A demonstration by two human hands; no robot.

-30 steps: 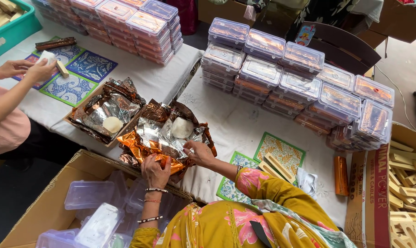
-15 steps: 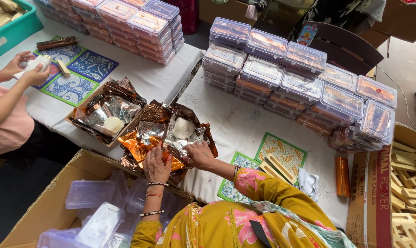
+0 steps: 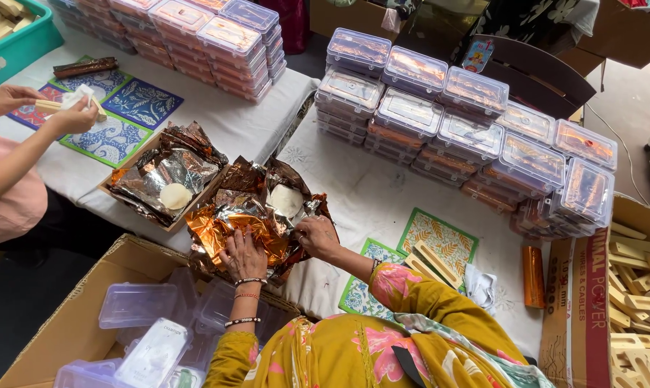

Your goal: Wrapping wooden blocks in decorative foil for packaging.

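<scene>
The left hand (image 3: 243,253) lay flat, fingers spread, pressing on the crumpled copper foil (image 3: 249,228) in a box at the near edge of the counter (image 3: 361,194). The right hand (image 3: 316,237) curled over the foil's right edge; whether it pinched the sheet could not be made out. The foil hid most of the box, leaving one pale disc (image 3: 287,200) showing. Just left sat a second foil tray (image 3: 168,178). A co-worker's hands (image 3: 72,115), partly cut off, held a small stick.
</scene>
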